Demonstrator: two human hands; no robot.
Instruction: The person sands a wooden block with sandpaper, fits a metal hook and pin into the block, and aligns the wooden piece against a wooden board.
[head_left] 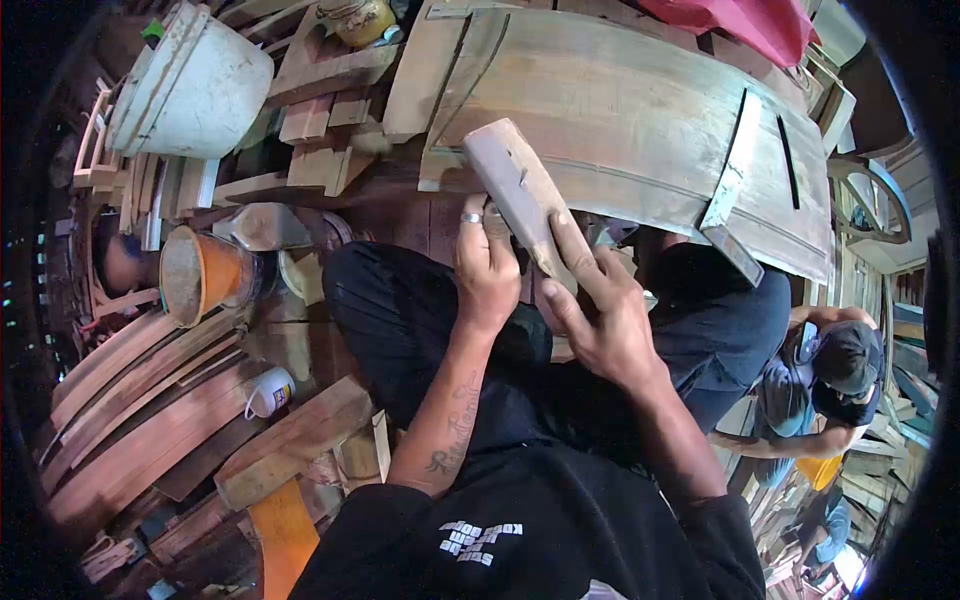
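A wooden block (519,183), pale and worn with a small slot and a peg-like bit in its face, is held up tilted over my lap. My left hand (485,262), with a ring on one finger, has its fingers wrapped at the block's left edge. On the block's lower right side, my right hand (598,310) grips with the thumb below and fingers along the edge. Beyond them lies a wide wooden panel (620,110). A metal try square (735,175) rests across the panel's right part, beside a dark narrow slot or strip (788,160).
A white bucket (205,90) stands upper left, with an orange bucket (205,275) below it. Curved planks (160,430) and a small white tub (269,392) lie left. Red cloth (745,25) is at the top. Another person (820,380) in a cap sits at the right.
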